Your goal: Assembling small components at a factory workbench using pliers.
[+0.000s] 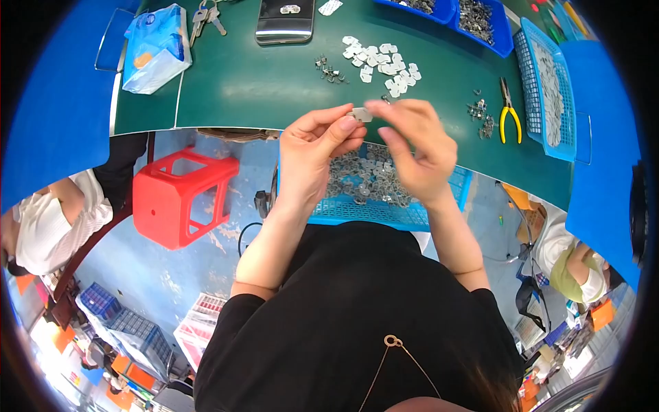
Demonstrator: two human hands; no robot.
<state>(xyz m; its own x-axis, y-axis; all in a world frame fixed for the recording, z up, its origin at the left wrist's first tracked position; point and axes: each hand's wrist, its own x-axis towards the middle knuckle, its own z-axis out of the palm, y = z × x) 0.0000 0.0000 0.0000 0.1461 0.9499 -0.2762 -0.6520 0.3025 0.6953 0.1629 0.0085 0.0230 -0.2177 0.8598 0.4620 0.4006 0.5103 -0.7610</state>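
Observation:
My left hand [317, 141] pinches a small white flat piece [362, 115] between thumb and fingertips, above the table's near edge. Close on its right is my right hand [420, 147], thumb and forefinger apart, with the forefinger's tip by the piece; whether it touches cannot be made out. Beyond both hands lies a loose pile of similar white pieces [382, 60] on the green table [240, 82]. To the left of that pile are small metal clips [329, 71]. Below my hands, a blue basket [357, 211] holds many small pale and metallic parts, partly hidden by my hands.
Yellow-handled pliers [509, 117] lie at the right beside more metal clips [482, 117]. A light blue basket [527, 75] and dark blue bins [504, 41] stand farther back. Keys [206, 19], a phone [285, 27] and a tissue pack [158, 51] are at the left. A red stool [165, 199] stands on the floor.

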